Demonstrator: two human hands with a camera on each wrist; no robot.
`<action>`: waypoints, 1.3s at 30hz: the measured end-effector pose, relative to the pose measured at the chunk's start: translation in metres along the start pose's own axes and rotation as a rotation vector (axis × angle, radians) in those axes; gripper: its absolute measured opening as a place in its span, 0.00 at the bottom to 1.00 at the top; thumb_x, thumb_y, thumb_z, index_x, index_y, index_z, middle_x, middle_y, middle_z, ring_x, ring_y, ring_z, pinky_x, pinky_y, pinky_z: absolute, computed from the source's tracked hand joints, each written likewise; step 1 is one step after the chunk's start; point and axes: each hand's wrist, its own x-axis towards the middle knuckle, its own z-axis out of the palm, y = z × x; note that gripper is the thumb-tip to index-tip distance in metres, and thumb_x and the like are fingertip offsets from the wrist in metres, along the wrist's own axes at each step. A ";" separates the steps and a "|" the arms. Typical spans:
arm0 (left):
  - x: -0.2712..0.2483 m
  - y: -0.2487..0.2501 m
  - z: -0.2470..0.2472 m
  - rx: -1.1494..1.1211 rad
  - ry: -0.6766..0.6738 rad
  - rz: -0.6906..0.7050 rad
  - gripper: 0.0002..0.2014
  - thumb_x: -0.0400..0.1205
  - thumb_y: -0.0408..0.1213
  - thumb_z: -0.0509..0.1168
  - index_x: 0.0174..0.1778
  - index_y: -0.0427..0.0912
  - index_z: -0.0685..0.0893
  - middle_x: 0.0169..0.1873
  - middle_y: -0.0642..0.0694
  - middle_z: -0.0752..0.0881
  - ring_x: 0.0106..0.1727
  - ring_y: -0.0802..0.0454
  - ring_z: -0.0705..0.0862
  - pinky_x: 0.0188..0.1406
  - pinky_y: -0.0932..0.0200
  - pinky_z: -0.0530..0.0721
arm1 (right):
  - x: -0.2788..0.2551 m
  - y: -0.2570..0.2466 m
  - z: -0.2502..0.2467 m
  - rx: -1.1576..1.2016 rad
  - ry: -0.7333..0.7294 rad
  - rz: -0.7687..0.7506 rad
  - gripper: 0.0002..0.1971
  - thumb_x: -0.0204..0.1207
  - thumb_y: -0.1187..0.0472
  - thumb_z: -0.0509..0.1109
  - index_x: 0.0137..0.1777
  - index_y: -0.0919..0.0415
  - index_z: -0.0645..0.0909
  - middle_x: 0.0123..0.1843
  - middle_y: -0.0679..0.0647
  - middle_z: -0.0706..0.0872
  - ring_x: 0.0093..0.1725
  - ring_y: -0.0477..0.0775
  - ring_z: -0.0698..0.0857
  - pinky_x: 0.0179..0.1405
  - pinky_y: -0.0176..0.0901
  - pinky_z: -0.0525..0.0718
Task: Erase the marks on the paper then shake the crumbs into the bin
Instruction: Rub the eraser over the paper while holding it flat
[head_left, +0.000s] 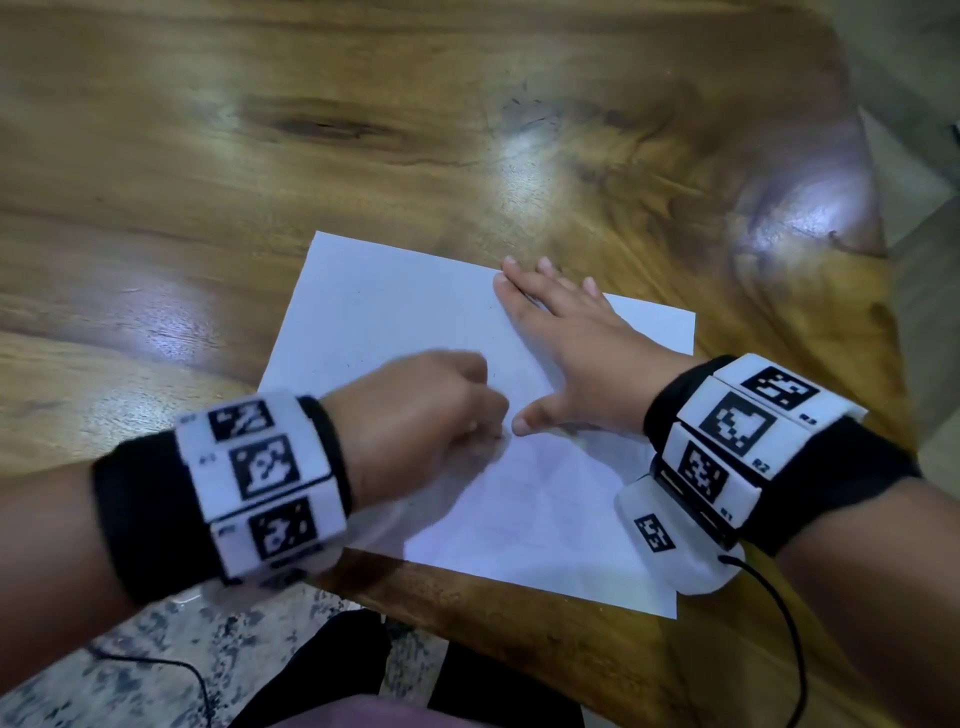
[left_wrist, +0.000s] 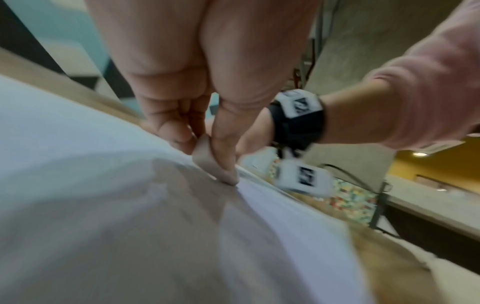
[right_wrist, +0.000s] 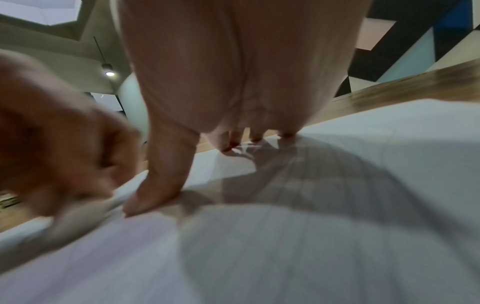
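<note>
Head view: a white sheet of paper (head_left: 395, 317) lies flat on the wooden counter (head_left: 260, 156), near its front edge. The left hand (head_left: 415, 410) sits on the middle of the sheet with fingers curled in; from here the thing it pinches is hidden by the knuckles. The right hand (head_left: 576, 343) lies flat on the paper's right half, fingers straight and spread toward the far edge, thumb stretched toward the left hand. Both wrists carry black bands with white marker blocks. Faint lines show on the near part of the sheet.

Left wrist view: the left hand (left_wrist: 197, 86) pinches a small pale eraser (left_wrist: 207, 162) between thumb and fingers, its lower edge touching the paper (left_wrist: 78, 144). The picture is blurred. Behind, the right wrist with its band and a pink sleeve (left_wrist: 428, 82) can be seen.

Right wrist view: the right hand (right_wrist: 233, 82) presses down on the paper (right_wrist: 389, 144) with fingers extended, the thumb tip planted on the sheet. The left hand (right_wrist: 59, 133), blurred and clenched, is just beside that thumb. The counter edge (right_wrist: 415, 86) runs behind the sheet.
</note>
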 end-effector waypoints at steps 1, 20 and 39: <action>0.004 -0.003 -0.002 -0.001 0.032 -0.013 0.05 0.73 0.41 0.64 0.34 0.46 0.84 0.33 0.47 0.80 0.32 0.45 0.81 0.32 0.56 0.80 | 0.000 0.000 0.000 0.000 -0.001 0.000 0.60 0.64 0.43 0.77 0.82 0.54 0.34 0.83 0.46 0.31 0.81 0.49 0.31 0.76 0.44 0.30; -0.036 0.018 0.021 0.062 -0.169 0.004 0.10 0.70 0.36 0.71 0.32 0.49 0.74 0.32 0.53 0.70 0.33 0.49 0.78 0.27 0.56 0.80 | -0.001 0.000 0.000 -0.005 -0.007 0.001 0.60 0.64 0.43 0.77 0.82 0.54 0.34 0.83 0.45 0.31 0.81 0.48 0.31 0.78 0.46 0.31; -0.023 -0.001 0.001 -0.027 -0.062 -0.048 0.06 0.74 0.47 0.59 0.36 0.52 0.80 0.34 0.54 0.76 0.33 0.55 0.79 0.32 0.61 0.76 | 0.000 0.001 0.001 -0.009 0.004 -0.008 0.60 0.65 0.43 0.76 0.82 0.54 0.34 0.83 0.45 0.30 0.81 0.47 0.30 0.78 0.46 0.31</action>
